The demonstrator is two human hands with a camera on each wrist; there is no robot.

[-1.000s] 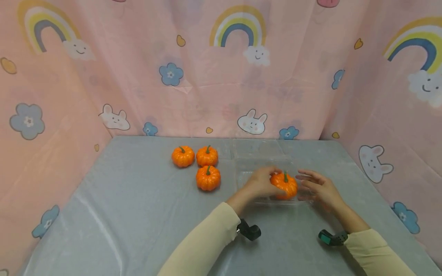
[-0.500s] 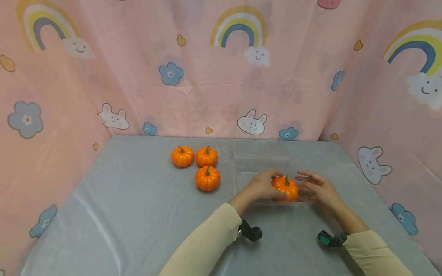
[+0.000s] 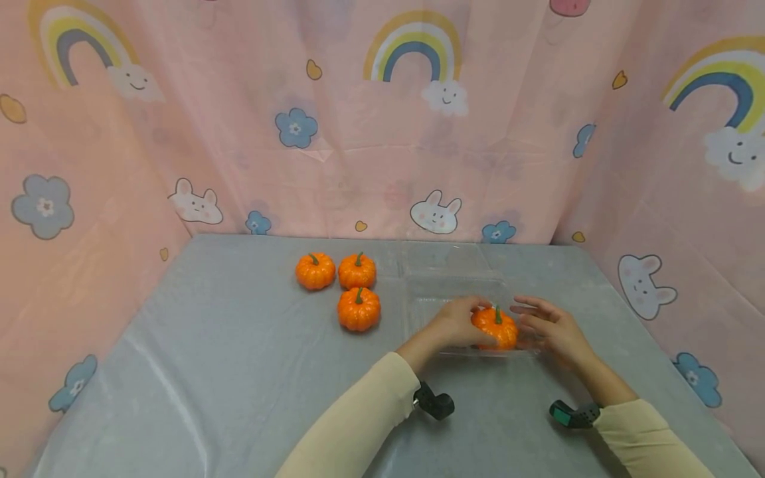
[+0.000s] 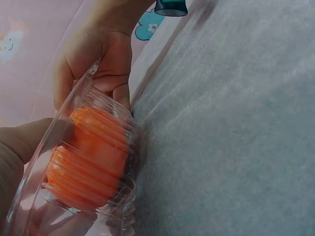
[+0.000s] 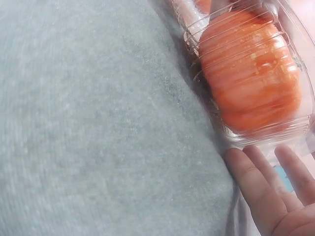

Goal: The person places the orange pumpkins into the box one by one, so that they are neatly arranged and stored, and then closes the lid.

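Observation:
A small orange pumpkin (image 3: 501,332) with a green stem sits at the near right corner inside a clear plastic clamshell box (image 3: 457,287). My left hand (image 3: 451,324) reaches into the box and grips this pumpkin from its left side. In the left wrist view the pumpkin (image 4: 91,157) shows through the ribbed wall, with the thumb against it. My right hand (image 3: 556,330) is at the box's right end, its fingers fairly straight. Seen from the right wrist, the fingertips (image 5: 237,156) lie against the outside of that end wall.
Three more orange pumpkins stand in a group left of the box, the nearest pumpkin (image 3: 358,309) close to its left side. The box's clear lid (image 3: 445,257) lies open toward the back. A pink patterned curtain (image 3: 335,172) hangs behind the grey-covered table (image 3: 251,372).
The left hand has moved the pumpkin slightly right and down toward the near right corner of the box. The right hand has stayed nearly still at the box's end.

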